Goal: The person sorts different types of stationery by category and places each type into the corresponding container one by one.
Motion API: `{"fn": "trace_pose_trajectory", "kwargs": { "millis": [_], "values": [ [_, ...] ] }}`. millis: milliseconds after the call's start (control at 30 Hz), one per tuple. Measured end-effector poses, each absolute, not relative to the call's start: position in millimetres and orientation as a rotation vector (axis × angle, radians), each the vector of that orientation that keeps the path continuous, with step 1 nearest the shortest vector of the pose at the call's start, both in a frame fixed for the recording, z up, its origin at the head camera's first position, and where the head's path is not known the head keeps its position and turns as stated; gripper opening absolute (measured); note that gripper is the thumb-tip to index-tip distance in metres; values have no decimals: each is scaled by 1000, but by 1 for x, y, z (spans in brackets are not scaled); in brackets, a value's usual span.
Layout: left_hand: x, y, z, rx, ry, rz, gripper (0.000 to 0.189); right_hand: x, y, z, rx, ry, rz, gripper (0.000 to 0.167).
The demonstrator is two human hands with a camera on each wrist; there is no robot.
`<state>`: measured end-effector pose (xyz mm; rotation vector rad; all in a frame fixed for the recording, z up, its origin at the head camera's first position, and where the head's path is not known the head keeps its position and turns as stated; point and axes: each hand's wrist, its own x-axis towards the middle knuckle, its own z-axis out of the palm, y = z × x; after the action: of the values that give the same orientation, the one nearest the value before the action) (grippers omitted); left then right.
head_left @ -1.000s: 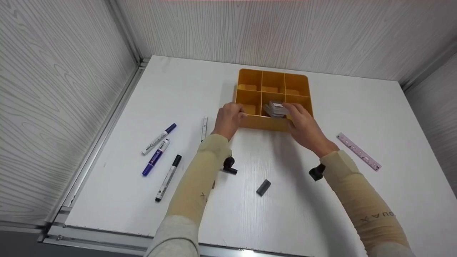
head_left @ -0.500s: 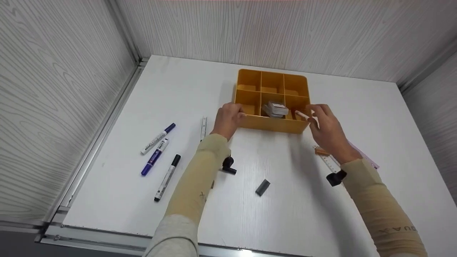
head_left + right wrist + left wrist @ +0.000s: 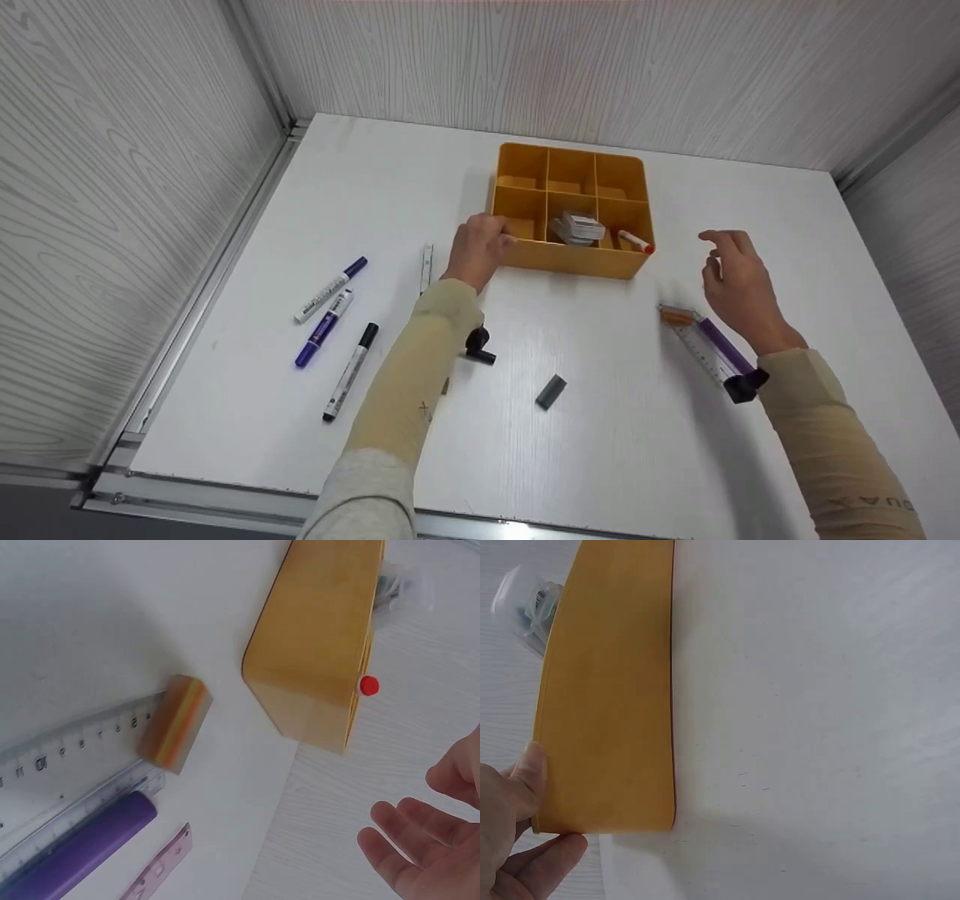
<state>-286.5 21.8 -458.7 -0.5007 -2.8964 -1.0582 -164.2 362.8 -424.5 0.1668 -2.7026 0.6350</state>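
My left hand grips the near left corner of a yellow-orange compartment box. In the left wrist view, the thumb presses on the box's front wall and the fingers sit round its end. A clear plastic pack fills the front middle compartment and pokes above the rim. In the front right compartment leans a white pen, its red end over the rim. My right hand hovers right of the box, fingers loosely bent, holding nothing. Below it lie a striped orange eraser, clear rulers and a purple marker.
Left of my arm lie a blue-capped marker, a purple marker and a black-capped marker. A grey eraser is near the front. My left arm partly covers another ruler. A pink ruler shows beside the purple marker.
My right hand has left the plastic pack, passed the red-ended pen at the box's right corner, and moved away rightward. The pen, eraser and clear rulers came into sight. My left hand stays put.
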Motion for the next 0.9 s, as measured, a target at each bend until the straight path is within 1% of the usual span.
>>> {"fn": "trace_pose_trajectory", "kwargs": {
  "millis": [200,467,667,800,900],
  "values": [
    [-286,21,-459,-525,-2899,-1020,19,-153,386,-438,92,-2728,593,35],
    [-287,21,-460,-530,-2885,-1033,21,-139,422,-453,-124,-2816,642,36],
    [-285,21,-460,-504,-2889,-1105,21,-127,447,-469,-234,-2880,587,36],
    [-284,21,-460,-495,-2894,-1115,19,-118,460,-477,-312,-3000,547,40],
    [-285,21,-460,-496,-2891,-1118,20,-113,465,-481,-323,-3098,500,46]
  ]
}}
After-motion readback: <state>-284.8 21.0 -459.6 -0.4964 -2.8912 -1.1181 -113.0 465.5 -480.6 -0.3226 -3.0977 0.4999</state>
